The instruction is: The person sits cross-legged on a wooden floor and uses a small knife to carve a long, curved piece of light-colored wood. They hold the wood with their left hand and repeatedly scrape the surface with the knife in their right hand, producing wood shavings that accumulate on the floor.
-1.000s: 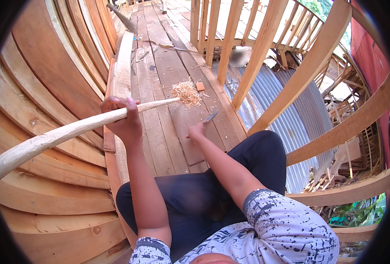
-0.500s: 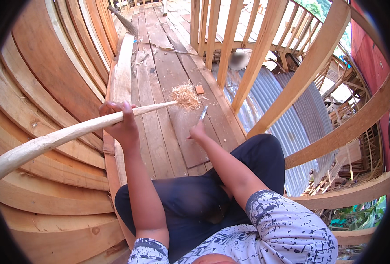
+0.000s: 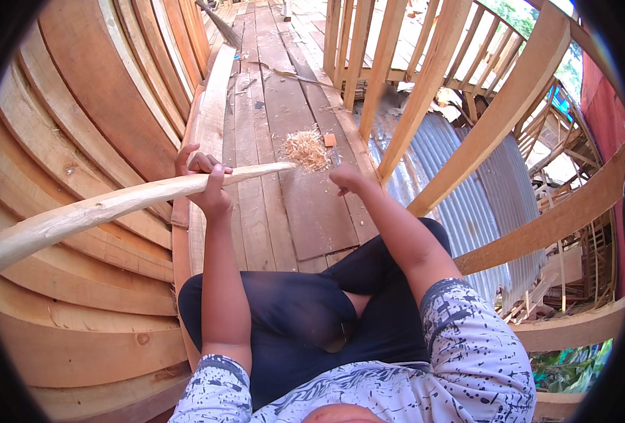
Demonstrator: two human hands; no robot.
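The left hand [image 3: 212, 189] is wrapped around a pale, peeled wooden pole [image 3: 104, 211], thumb on the near side and fingertips showing beyond it; the pole slants from the left edge of the view, above the plank floor [image 3: 252, 204], to a tapered tip just beside a heap of wood shavings [image 3: 302, 151]; the right hand [image 3: 346, 179] is curled tight, well apart from the left and near the pole's tip, gripping a knife [image 3: 336, 156] whose blurred blade points away from the person; its handle is hidden in the fist; a small orange block [image 3: 329, 140] lies at the right side of the shavings; a flat brown board [image 3: 319, 222] lies on the floor below the hands; the person sits in dark trousers [image 3: 291, 303], legs folded; stacked planks [image 3: 80, 282] rise at the left, wooden railing slats [image 3: 425, 92] stand at the right, and corrugated metal sheets [image 3: 460, 204] show beyond them; a broom [image 3: 221, 28] leans at the far left.
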